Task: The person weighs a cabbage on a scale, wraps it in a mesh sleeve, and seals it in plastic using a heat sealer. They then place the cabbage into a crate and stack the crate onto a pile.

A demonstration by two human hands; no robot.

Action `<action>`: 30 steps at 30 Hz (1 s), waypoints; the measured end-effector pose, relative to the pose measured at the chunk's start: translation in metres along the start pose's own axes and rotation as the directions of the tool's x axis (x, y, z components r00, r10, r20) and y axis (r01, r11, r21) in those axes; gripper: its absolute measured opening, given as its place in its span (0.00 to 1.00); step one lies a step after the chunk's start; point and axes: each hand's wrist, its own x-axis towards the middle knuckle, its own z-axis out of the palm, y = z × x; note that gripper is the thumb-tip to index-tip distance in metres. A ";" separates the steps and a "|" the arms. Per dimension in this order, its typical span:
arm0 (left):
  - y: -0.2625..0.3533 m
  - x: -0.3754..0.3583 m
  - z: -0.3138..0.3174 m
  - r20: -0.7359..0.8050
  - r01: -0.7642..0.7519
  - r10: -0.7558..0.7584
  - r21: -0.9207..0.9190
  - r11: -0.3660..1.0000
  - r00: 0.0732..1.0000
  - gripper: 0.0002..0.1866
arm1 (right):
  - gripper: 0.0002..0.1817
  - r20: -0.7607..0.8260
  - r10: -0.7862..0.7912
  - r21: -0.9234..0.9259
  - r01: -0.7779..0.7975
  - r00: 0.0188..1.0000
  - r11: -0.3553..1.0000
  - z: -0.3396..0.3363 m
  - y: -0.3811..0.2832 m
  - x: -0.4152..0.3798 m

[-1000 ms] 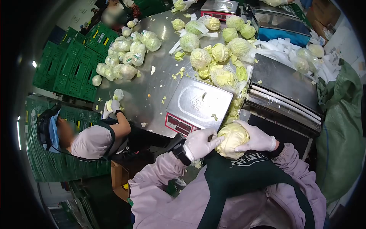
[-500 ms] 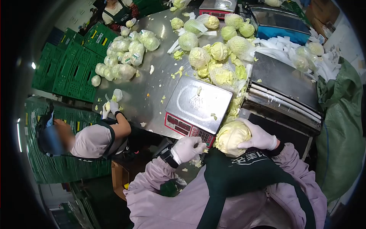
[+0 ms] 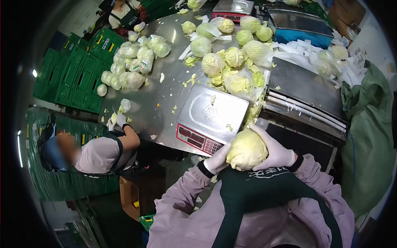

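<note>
A pale, trimmed cabbage (image 3: 247,150) is held close in front of my apron. My right hand (image 3: 276,151), in a white glove, wraps its right side with the thumb on top. Against the cabbage's left side rests my gloved left hand (image 3: 218,159), its fingers partly hidden behind the head. Just beyond my hands stands a scale (image 3: 213,113) with a bare metal plate, a few leaf scraps on it and a red keypad front. More cabbages (image 3: 235,57), some in white foam nets, lie behind the scale among loose leaves.
A wrapping machine (image 3: 306,99) stands right of the scale, beside a green sack (image 3: 368,144). Wrapped cabbages (image 3: 128,62) are piled on the metal table (image 3: 165,103). A co-worker (image 3: 95,153) handles a cabbage at left, near green crates (image 3: 78,82). Another person stands at the far end.
My left hand has moved right from near the keypad and now touches the cabbage. The cabbage has shifted slightly left and turned between my hands.
</note>
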 end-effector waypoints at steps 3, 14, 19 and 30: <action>0.006 0.009 0.013 0.083 -0.056 0.053 0.036 0.998 0.995 0.48 | 0.63 -0.003 -0.086 -0.150 0.085 0.996 0.985 -0.006 0.000 -0.001; 0.025 0.067 0.061 0.071 -0.395 0.393 0.297 0.869 0.917 0.61 | 0.41 -0.349 0.173 0.315 -0.059 0.921 0.947 -0.041 0.000 -0.035; 0.053 0.148 0.107 0.265 -0.483 0.407 0.557 0.676 0.874 0.67 | 0.51 -0.520 0.043 0.203 0.074 0.853 0.976 -0.096 -0.015 -0.052; 0.056 0.362 0.109 0.385 -0.443 0.241 0.851 0.282 0.891 0.64 | 0.57 -0.625 -0.007 -0.068 -0.046 0.781 0.997 -0.269 0.048 -0.077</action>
